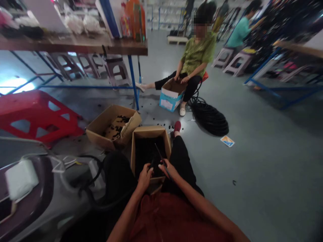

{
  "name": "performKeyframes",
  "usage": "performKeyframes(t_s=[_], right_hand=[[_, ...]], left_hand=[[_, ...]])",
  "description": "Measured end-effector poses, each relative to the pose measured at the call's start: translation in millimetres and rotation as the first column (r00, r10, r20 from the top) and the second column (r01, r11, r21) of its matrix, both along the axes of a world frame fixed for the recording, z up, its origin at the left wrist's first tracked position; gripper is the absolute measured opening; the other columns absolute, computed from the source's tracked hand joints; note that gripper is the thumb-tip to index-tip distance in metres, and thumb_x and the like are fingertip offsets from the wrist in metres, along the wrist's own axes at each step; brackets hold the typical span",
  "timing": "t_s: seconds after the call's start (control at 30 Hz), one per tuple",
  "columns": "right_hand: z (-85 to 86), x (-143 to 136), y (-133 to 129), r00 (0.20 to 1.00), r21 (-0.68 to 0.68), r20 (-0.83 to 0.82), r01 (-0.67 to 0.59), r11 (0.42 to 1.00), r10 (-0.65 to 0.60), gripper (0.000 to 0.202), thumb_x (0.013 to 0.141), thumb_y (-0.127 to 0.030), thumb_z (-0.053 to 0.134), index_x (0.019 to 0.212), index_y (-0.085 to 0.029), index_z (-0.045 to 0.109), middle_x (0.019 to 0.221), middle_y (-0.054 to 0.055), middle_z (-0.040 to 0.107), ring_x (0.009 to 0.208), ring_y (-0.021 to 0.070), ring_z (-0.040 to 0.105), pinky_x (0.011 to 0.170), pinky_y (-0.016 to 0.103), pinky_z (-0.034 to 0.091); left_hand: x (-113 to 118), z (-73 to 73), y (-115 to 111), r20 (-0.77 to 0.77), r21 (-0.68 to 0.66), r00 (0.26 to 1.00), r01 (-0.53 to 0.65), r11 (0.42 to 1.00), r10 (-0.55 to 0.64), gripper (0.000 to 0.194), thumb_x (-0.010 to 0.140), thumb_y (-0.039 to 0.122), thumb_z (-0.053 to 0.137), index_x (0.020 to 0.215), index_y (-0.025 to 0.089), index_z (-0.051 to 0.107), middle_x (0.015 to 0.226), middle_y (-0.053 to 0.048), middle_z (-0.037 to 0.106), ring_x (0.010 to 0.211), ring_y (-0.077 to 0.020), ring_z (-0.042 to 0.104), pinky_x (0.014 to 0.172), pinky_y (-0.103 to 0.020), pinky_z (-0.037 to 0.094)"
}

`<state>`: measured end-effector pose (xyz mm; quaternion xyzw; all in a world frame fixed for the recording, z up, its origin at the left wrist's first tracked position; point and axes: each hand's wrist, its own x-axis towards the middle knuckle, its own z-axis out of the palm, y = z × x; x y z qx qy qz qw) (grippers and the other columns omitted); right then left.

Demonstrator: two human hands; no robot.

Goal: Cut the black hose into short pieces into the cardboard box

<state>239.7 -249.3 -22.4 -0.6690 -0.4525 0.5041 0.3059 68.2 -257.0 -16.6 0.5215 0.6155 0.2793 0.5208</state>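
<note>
Gripping thin dark tool [159, 154], right hand [167, 168] curls closed above near end of open box [133, 151]. Left hand [144, 175] beside it, fingers bent near dark pieces [146, 148]; whether closed on one, cannot tell. Box: brown cardboard, squarish, dark pieces inside. Left of box: one torn carton [99, 134], small black bits inside. Beyond box, to right: one smooth black hose coil [210, 117], one flat printed card [227, 141].
</note>
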Motion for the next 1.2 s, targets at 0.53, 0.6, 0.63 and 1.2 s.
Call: performKeyframes(t_s=[0.53, 0.6, 0.63, 1.2], right_hand=[[8.7, 21.1, -40.8, 0.839, -0.146, 0.352, -0.388, 0.91, 0.414, 0.054, 0.087, -0.043, 0.058, 0.132, -0.014, 0.054, 0.12, 0.016, 0.066, 0.107, 0.0286, 0.064, 0.091, 0.037, 0.046], [9.8, 20.4, -38.4, 0.829, -0.175, 0.348, -0.402, 0.899, 0.438, 0.055, 0.087, -0.044, 0.058, 0.133, -0.014, 0.053, 0.12, 0.016, 0.067, 0.107, 0.0291, 0.064, 0.09, 0.037, 0.046], [9.6, 20.4, -38.0, 0.825, -0.185, 0.342, -0.409, 0.893, 0.449, 0.056, 0.087, -0.045, 0.058, 0.134, -0.013, 0.052, 0.12, 0.017, 0.066, 0.108, 0.0292, 0.064, 0.09, 0.036, 0.046], [19.3, 14.0, -33.2, 0.826, -0.143, 0.316, -0.445, 0.884, 0.467, 0.055, 0.083, -0.041, 0.061, 0.13, -0.011, 0.056, 0.119, 0.016, 0.065, 0.11, 0.0257, 0.062, 0.093, 0.031, 0.044]], left_hand=[[-9.3, -16.6, 9.5, 0.153, -0.058, 0.978, -0.134, 0.989, 0.141, 0.05, 0.088, 0.026, 0.053, 0.137, 0.014, 0.058, 0.081, 0.0, 0.067, 0.061, -0.0071, 0.049, 0.066, -0.02, 0.043], [-9.2, -18.7, 8.7, 0.146, -0.053, 0.983, -0.108, 0.993, 0.114, 0.05, 0.088, 0.026, 0.052, 0.136, 0.014, 0.059, 0.083, -0.001, 0.068, 0.062, -0.0073, 0.049, 0.067, -0.021, 0.044], [-9.1, -19.9, 8.4, 0.141, -0.054, 0.984, -0.098, 0.994, 0.105, 0.049, 0.089, 0.027, 0.052, 0.136, 0.014, 0.059, 0.084, -0.001, 0.069, 0.062, -0.0076, 0.05, 0.067, -0.021, 0.045], [-11.7, -23.4, 10.7, 0.072, -0.007, 0.991, 0.111, 0.994, -0.11, 0.069, 0.082, 0.046, 0.046, 0.133, 0.001, 0.058, 0.139, -0.016, 0.057, 0.132, -0.026, 0.054, 0.116, -0.041, 0.038]])
